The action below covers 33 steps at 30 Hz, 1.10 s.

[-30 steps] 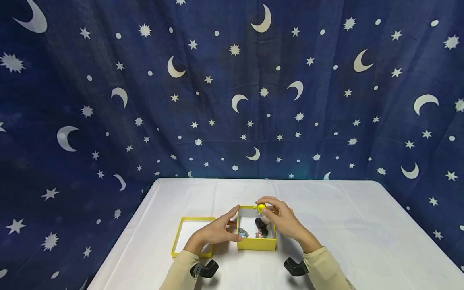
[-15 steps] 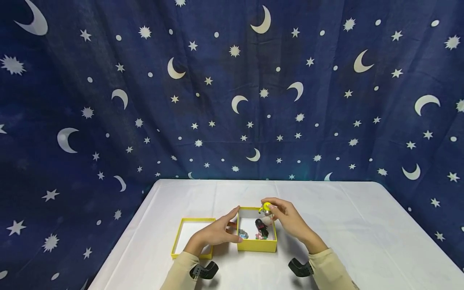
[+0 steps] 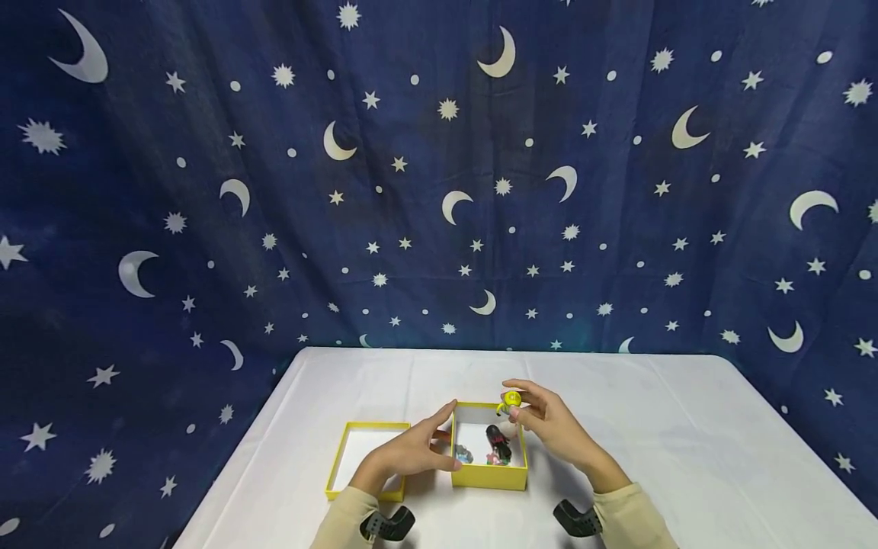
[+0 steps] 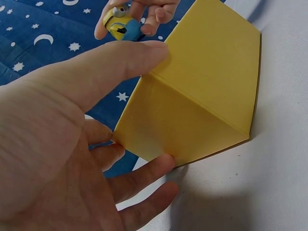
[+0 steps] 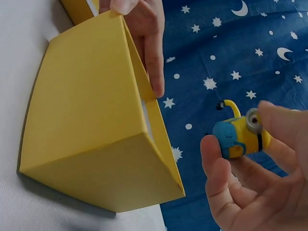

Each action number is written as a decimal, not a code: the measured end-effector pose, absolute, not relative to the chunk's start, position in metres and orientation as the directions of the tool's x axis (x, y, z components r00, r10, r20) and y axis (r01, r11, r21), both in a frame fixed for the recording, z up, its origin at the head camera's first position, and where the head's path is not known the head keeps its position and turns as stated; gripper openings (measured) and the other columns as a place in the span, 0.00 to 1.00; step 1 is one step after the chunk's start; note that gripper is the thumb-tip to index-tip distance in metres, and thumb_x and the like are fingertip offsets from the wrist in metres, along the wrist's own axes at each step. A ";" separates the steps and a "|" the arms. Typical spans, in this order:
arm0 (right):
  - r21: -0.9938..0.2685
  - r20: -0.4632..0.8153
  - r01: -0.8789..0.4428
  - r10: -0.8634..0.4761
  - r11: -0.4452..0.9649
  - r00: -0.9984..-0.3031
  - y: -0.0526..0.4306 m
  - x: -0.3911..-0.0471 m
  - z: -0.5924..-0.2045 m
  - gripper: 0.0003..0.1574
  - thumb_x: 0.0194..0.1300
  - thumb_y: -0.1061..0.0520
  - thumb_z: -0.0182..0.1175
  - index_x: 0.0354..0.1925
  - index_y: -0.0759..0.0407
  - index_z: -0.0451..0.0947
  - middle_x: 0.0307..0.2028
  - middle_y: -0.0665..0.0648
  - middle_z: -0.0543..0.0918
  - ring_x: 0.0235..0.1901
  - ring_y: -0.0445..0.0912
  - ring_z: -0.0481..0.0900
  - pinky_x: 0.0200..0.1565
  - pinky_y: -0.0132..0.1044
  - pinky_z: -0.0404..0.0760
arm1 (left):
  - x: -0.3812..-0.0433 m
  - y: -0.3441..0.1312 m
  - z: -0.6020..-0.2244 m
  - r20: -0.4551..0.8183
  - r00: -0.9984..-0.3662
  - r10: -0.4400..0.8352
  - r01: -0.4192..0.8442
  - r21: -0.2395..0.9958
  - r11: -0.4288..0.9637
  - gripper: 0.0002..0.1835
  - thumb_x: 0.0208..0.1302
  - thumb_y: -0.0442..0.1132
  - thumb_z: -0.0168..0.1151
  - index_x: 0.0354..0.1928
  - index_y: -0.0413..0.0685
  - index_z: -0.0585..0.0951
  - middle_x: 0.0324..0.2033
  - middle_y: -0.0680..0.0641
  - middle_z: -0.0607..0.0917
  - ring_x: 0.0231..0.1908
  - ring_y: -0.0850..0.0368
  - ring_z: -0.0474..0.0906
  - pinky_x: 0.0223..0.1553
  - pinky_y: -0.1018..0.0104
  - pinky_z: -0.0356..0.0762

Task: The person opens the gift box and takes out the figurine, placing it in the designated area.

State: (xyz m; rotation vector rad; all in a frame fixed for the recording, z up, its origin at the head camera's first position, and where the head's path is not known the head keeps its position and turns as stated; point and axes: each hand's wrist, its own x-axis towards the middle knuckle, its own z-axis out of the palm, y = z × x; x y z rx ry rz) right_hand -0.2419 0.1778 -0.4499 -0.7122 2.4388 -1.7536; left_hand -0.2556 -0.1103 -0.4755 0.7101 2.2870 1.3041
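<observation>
A small Minion figure [image 5: 238,130], yellow with blue overalls and a round goggle eye, is pinched between the thumb and fingers of my right hand [image 3: 552,423]. It is held above the right side of a yellow box [image 3: 488,478], whose inside is white. My left hand [image 3: 411,450] grips the box at its left side, thumb on the near corner and fingers along the wall. In the head view, the box holds a black-haired figure [image 3: 498,442], a small grey-blue figure [image 3: 463,454] and a pinkish piece [image 3: 495,459].
The box's yellow-rimmed lid [image 3: 343,461] lies inside up on the white table [image 3: 652,450], left of the box and partly behind my left hand. A dark blue curtain [image 3: 411,229] with moons and stars hangs behind the table.
My right hand has moved to the right with the Minion figure and turned it so more of its body shows. The left hand stays on the box. The head view has tilted slightly upward.
</observation>
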 end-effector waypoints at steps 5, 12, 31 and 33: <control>-0.906 0.218 -0.324 -0.353 0.274 -0.910 0.179 -0.241 -0.450 0.22 0.78 0.55 0.53 0.64 0.63 0.67 0.51 0.71 0.83 0.37 0.47 0.83 0.37 0.35 0.79 | -0.255 -0.109 -0.478 -0.090 -0.779 0.620 0.234 0.876 0.422 0.56 0.59 0.42 0.73 0.82 0.53 0.47 0.80 0.45 0.54 0.64 0.50 0.74 0.65 0.52 0.74; -0.901 0.280 -0.379 -0.384 0.210 -0.880 0.183 -0.244 -0.452 0.22 0.77 0.58 0.53 0.63 0.67 0.67 0.49 0.69 0.83 0.37 0.43 0.84 0.38 0.34 0.80 | -0.255 -0.110 -0.478 -0.070 -0.776 0.626 0.243 0.884 0.399 0.56 0.58 0.40 0.73 0.82 0.53 0.47 0.81 0.45 0.52 0.64 0.49 0.74 0.64 0.51 0.75; -0.891 0.283 -0.380 -0.350 0.248 -0.893 0.198 -0.242 -0.447 0.25 0.75 0.59 0.56 0.67 0.66 0.70 0.47 0.70 0.83 0.33 0.37 0.81 0.26 0.34 0.76 | -0.254 -0.110 -0.480 -0.079 -0.781 0.619 0.239 0.878 0.414 0.57 0.58 0.42 0.74 0.82 0.53 0.48 0.80 0.44 0.54 0.63 0.51 0.75 0.63 0.56 0.75; -0.894 0.272 -0.367 -0.341 0.256 -0.900 0.201 -0.242 -0.444 0.26 0.75 0.58 0.56 0.67 0.66 0.70 0.45 0.69 0.83 0.32 0.36 0.80 0.25 0.34 0.76 | -0.255 -0.110 -0.479 -0.082 -0.783 0.617 0.239 0.875 0.420 0.57 0.58 0.42 0.74 0.82 0.54 0.48 0.80 0.45 0.55 0.62 0.53 0.75 0.63 0.56 0.75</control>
